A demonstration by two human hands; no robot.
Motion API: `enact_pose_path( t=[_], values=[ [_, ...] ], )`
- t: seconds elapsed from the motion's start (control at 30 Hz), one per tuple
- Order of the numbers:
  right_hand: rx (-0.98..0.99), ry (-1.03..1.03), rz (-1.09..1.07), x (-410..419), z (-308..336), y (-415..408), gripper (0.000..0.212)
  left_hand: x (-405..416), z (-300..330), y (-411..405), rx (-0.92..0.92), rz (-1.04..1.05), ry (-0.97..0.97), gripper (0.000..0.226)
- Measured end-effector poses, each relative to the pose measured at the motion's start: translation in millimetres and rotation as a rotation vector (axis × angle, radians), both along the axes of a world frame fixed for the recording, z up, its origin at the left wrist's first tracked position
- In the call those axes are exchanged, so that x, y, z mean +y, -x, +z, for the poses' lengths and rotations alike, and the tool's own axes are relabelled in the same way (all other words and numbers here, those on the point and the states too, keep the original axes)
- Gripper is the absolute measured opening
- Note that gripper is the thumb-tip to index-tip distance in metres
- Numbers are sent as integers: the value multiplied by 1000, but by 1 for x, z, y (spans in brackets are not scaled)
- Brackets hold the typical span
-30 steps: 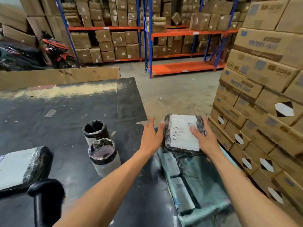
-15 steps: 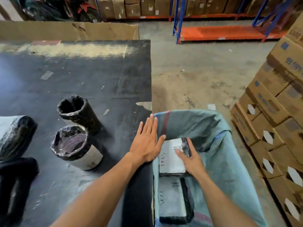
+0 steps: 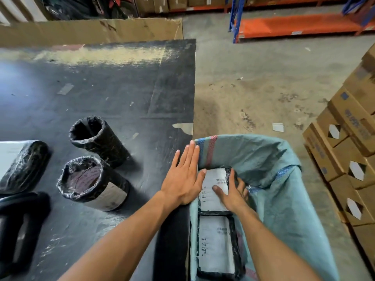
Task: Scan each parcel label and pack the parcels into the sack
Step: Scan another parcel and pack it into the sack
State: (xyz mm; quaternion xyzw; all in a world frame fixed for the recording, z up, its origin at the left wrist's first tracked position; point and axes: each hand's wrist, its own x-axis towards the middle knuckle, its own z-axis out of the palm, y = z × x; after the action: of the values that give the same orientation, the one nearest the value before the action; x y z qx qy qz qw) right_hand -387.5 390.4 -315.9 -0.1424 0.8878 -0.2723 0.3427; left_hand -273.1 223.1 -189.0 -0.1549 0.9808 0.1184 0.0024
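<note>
The black worktop (image 3: 97,88) fills the left of the view, its right edge running beside 1 green woven sack (image 3: 284,199) that stands open on the concrete floor (image 3: 253,82). A cardboard sheet (image 3: 91,30) stands along the worktop's far edge. To the right, a stack of brown cartons (image 3: 349,151) rises beside the sack, and 1 orange and blue rack (image 3: 294,25) lies low across the far floor.

Inside the sack lie 2 flat parcels wrapped in black film, each with a white label facing up. The near parcel (image 3: 216,246) lies flat at the bottom of the view. The far parcel (image 3: 213,185) sits just beyond it, touching its far end.

On the worktop stand 2 tube parcels in black film: the near tube (image 3: 91,183) carries a white label on its side, and the far tube (image 3: 97,136) stands just behind it. At the left edge lies 1 more flat parcel (image 3: 22,165), label up, partly cut off. Below it sits a black object (image 3: 18,226), blurred and partly out of view.

The left hand (image 3: 182,177) lies flat on the worktop's edge, fingers straight and together, its grip wide open and holding nothing; the fingertips touch the sack's rim. The right hand (image 3: 231,191) reaches into the sack and holds the far parcel, thumb pressed on the label and fingers curled over its right edge.
</note>
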Motion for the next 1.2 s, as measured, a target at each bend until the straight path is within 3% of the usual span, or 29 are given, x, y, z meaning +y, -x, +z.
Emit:
enact_pose_path(
  t=[0.1, 0.2, 0.53, 0.8, 0.97, 1.2],
  values=[
    [211, -99, 214, -11, 0, -10, 116, 0, 1, -1, 0, 4, -6, 71],
    [341, -174, 375, -22, -11, -17, 103, -1, -1, 0, 6, 3, -17, 75],
    [291, -369, 455, -30, 3, -15, 95, -1, 0, 1, 10, 1, -32, 81],
    [287, -247, 263, -4, 62, -42, 101, 1, 16, 0, -20, -5, -66, 76],
    [371, -113, 162, 13, 114, -50, 82, -7, 49, -4, -84, -32, -122, 80],
    [495, -23, -56, -18, 204, -75, 86, -43, 133, -32, 208, -79, -220, 52]
  ],
)
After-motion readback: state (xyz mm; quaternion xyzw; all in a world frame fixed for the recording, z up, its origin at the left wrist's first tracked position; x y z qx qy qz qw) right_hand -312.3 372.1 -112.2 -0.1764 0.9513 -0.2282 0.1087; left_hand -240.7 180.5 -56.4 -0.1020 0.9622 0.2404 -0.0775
